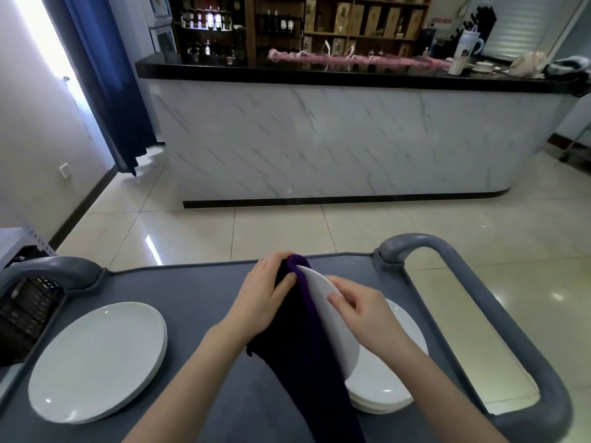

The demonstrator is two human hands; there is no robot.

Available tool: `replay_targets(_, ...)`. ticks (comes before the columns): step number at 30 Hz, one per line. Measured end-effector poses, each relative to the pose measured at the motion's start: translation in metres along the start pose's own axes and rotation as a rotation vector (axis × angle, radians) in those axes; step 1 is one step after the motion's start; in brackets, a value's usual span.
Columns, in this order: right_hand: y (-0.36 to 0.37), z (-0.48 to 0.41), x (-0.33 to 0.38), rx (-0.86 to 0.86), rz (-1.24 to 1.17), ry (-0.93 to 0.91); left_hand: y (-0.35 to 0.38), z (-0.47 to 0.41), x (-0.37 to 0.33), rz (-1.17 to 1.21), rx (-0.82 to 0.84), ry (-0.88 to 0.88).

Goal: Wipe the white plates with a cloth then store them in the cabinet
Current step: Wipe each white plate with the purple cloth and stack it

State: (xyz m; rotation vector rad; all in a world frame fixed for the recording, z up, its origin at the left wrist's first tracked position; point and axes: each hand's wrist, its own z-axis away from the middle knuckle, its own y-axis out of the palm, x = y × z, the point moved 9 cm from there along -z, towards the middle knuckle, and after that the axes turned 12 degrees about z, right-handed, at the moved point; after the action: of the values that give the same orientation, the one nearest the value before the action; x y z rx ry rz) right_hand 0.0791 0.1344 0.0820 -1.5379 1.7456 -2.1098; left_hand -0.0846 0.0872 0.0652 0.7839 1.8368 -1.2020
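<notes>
A white plate (332, 318) is held on edge, tilted, above the grey cart top (198, 302). My right hand (367, 318) grips its near rim, thumb on the plate's face. A dark purple cloth (307, 353) drapes over the plate's left side and hangs down toward me. My left hand (265, 298) presses and grips the cloth against the plate. Under the held plate lies a stack of white plates (383, 388) on the cart's right. A second small stack of white plates (99, 359) lies on the cart's left.
The cart has grey handles at the left (54, 270) and right (518, 314). A black basket (25, 314) sits at the left edge. Ahead across tiled floor stands a marble-fronted counter (335, 139) with shelves of bottles behind. No cabinet is clearly in view.
</notes>
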Motion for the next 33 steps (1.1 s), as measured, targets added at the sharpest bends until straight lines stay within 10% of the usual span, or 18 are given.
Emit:
replay_targets(10,0.003,-0.009,0.012,-0.152,0.187,-0.084,0.001,0.013,-0.004,0.145,0.155,-0.017)
replay_targets(33,-0.001,-0.011,-0.001,-0.163,-0.295,0.020,-0.028,0.015,0.009,0.088,-0.061,-0.027)
